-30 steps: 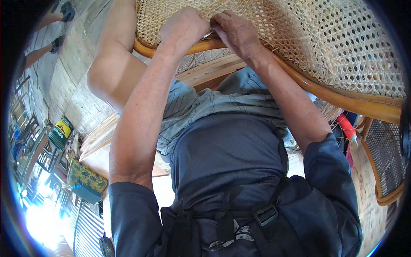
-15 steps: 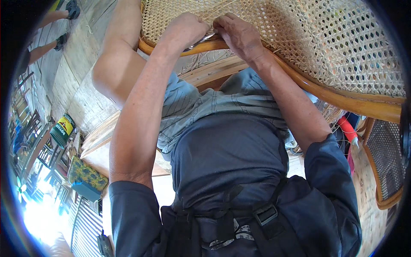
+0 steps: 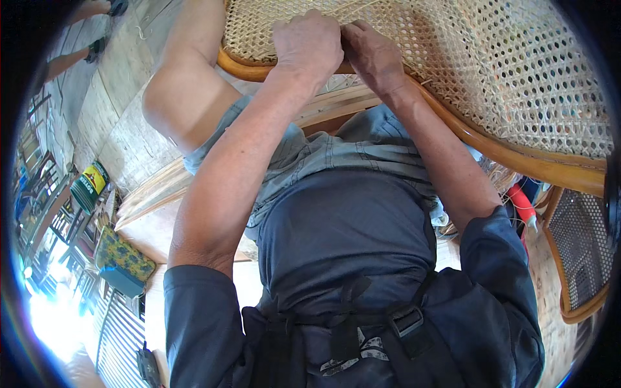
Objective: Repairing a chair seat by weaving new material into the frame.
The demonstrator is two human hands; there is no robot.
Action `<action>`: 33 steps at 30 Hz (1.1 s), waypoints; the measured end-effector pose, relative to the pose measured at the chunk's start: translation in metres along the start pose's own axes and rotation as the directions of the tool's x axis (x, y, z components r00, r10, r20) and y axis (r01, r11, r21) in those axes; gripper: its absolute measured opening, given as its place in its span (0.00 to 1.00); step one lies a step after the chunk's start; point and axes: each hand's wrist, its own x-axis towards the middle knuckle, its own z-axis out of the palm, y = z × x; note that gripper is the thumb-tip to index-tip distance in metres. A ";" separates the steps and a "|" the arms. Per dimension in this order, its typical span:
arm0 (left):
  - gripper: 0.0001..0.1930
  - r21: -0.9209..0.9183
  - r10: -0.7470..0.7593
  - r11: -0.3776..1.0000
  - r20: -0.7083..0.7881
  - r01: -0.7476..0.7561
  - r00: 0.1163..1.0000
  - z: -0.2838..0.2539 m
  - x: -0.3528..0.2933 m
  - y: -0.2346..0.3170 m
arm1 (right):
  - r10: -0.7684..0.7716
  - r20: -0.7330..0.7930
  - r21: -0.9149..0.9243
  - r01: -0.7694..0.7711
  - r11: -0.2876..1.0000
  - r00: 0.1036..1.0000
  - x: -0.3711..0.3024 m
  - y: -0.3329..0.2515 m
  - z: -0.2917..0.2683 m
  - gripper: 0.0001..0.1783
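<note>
A woven cane panel [image 3: 479, 71] fills the upper right, edged by a curved, varnished wooden frame [image 3: 504, 150]. My left hand [image 3: 307, 46] is closed over the near edge of the weave, knuckles up. Its fingertips, and anything in them, are hidden beneath it. Right beside it, my right hand [image 3: 376, 59] is bent over the frame with its fingers curled down. What those fingers grip cannot be made out. Loose cane strands [image 3: 352, 9] lie on the weave just beyond both hands.
Below the panel, pale wooden strips [image 3: 339, 102] lie by my legs. A red-orange bottle [image 3: 521, 204] and another cane-panelled frame [image 3: 582, 249] are at the right. To the left are a green-and-yellow can [image 3: 89, 187] and a patterned box [image 3: 126, 258]. Another person's leg [image 3: 68, 63] shows upper left.
My left hand has moved right and up, turning over close against my right hand. The shiny metal tool that showed under it is now hidden. My right hand has shifted slightly right.
</note>
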 end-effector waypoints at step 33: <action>0.11 -0.279 0.235 0.925 -0.116 -0.259 0.965 0.021 -0.023 -0.041 | -0.324 0.383 -0.132 0.399 0.908 0.865 0.011 0.016 -0.031 0.14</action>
